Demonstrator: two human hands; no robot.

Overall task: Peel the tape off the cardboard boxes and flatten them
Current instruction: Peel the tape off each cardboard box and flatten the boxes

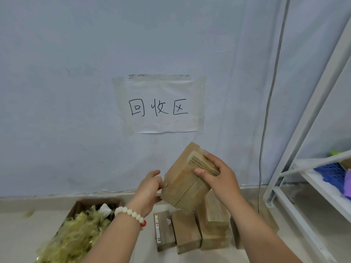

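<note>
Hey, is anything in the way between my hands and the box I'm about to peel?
Nothing visible is in the way. Both hands are on the box: the left hand grips its lower left edge, and the right hand holds the taped upper end. The other boxes sit lower down, on the floor.

The pale floor (28, 234) carries an open carton (89, 204) heaped with crumpled yellowish tape (76, 238). Just beside it stands a row of small cardboard boxes (187, 230).

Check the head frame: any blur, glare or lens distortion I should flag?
Head view: wide-angle bowing curves the shelf frame and cable at right; light soft and even, no glare or hard shadows; held box, left hand and right hand slightly soft; wall sign lettering legible.
</note>
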